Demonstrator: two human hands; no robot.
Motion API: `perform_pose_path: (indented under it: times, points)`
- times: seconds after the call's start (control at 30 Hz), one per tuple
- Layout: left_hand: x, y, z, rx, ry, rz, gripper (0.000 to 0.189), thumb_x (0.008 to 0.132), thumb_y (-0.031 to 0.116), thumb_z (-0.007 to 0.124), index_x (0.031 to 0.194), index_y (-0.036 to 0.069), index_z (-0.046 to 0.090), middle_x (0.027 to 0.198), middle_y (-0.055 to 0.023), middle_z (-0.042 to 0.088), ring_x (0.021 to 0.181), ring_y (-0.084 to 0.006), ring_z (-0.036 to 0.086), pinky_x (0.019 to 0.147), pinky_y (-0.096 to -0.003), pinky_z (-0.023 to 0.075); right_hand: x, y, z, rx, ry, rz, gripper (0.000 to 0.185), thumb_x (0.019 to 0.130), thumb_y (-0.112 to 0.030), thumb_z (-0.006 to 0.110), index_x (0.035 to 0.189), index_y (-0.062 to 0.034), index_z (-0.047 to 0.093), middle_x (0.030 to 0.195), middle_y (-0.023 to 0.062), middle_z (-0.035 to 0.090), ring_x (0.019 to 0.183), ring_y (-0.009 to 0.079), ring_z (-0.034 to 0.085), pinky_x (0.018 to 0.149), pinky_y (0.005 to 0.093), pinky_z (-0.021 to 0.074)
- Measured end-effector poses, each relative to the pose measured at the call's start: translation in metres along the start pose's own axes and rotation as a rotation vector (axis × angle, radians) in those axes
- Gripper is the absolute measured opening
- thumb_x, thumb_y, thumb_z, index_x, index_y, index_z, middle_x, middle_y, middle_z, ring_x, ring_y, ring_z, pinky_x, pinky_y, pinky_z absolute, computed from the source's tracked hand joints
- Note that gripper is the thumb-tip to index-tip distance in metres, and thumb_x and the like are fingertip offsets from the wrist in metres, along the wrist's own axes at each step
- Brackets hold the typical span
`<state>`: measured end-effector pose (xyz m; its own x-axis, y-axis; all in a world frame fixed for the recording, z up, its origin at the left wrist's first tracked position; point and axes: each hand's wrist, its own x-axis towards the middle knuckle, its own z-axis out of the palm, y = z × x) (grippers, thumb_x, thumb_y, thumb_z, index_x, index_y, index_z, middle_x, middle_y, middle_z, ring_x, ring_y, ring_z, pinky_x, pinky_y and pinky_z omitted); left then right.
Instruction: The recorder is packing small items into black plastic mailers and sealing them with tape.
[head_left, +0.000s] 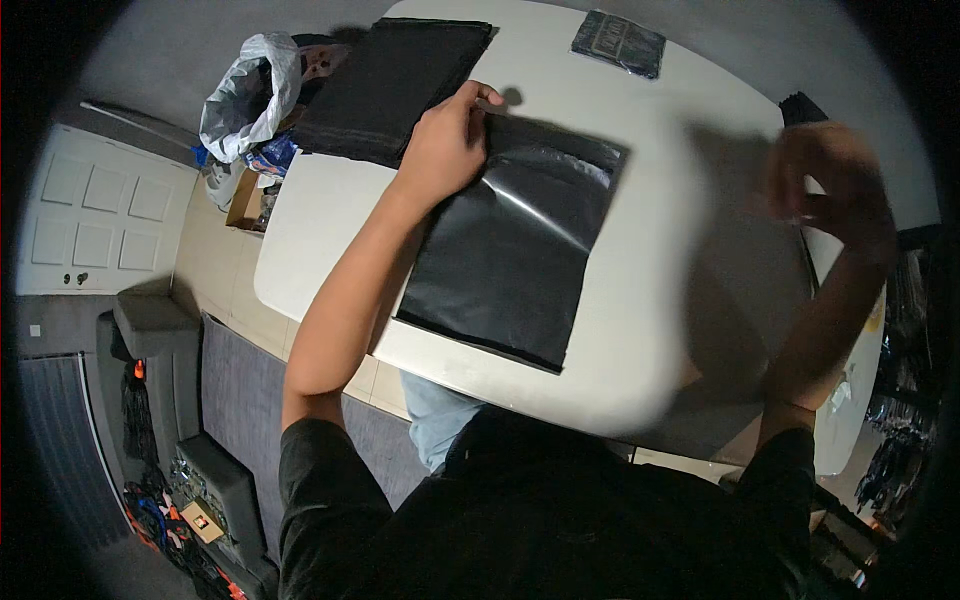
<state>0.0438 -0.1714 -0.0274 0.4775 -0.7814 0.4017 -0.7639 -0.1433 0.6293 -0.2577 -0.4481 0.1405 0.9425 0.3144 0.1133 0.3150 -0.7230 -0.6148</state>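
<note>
A glossy black plastic sheet or bag (510, 255) lies flat on the white table (652, 225) in front of me, with a crease across its upper part. My left hand (450, 142) rests at its upper left corner, fingers curled; whether they pinch the edge cannot be told. To the left of that hand lies a stack of matte black sheets (397, 82). My right hand (829, 180) is raised over the table's right side, blurred and in shadow, and what its fingers hold cannot be told.
A packaged dark item with writing (619, 43) lies at the table's far edge. Beyond the table's left side are a white plastic bag (259, 97) and a cardboard box (246, 201). A dark object (802, 109) sits at the far right edge.
</note>
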Motion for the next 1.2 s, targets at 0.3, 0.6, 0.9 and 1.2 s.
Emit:
perform_pose_path:
  times: [0.3,0.6,0.9,1.2]
  points:
    - [0.003,0.008,-0.008,-0.049,-0.088,-0.221,0.023,0.099,0.001,0.058,0.119,0.004,0.068,0.105,-0.0202,0.075,0.098,-0.0330,0.076,0.089,-0.0391,0.0553,-0.076,0.076,-0.050,-0.174,0.489,0.635,0.033,0.107,-0.033,0.064,0.125,-0.0067,0.072,0.103,0.0075,0.074,0.092,0.0141,0.071,0.084,0.0280,0.0565]
    - [0.004,-0.022,0.000,-0.255,0.027,-0.156,0.022,0.104,0.005,0.057,0.123,0.006,0.068,0.114,-0.0150,0.076,0.110,-0.0253,0.071,0.096,-0.0364,0.0518,-0.021,0.146,0.018,-0.559,0.608,0.573,0.050,0.105,-0.028,0.066,0.152,-0.0146,0.058,0.156,0.0182,0.056,0.140,0.0336,0.058,0.121,0.0461,0.0432]
    - [0.003,-0.005,-0.003,-0.285,0.046,-0.154,0.022,0.107,0.001,0.054,0.125,0.006,0.064,0.107,-0.0024,0.063,0.104,-0.0106,0.056,0.097,-0.0263,0.0417,0.094,0.083,0.154,-0.344,0.421,0.398,0.060,0.094,-0.044,0.079,0.141,-0.0088,0.065,0.129,0.0150,0.067,0.125,0.0335,0.063,0.111,0.0459,0.0482]
    - [0.003,-0.027,-0.003,-0.384,0.040,-0.087,0.030,0.105,0.000,0.047,0.129,0.009,0.065,0.104,-0.0069,0.068,0.096,-0.0151,0.062,0.088,-0.0291,0.0480,0.092,0.091,0.156,-0.382,0.392,0.321,0.080,0.074,-0.049,0.093,0.141,-0.0137,0.065,0.132,0.0108,0.063,0.135,0.0325,0.054,0.114,0.0469,0.0466]
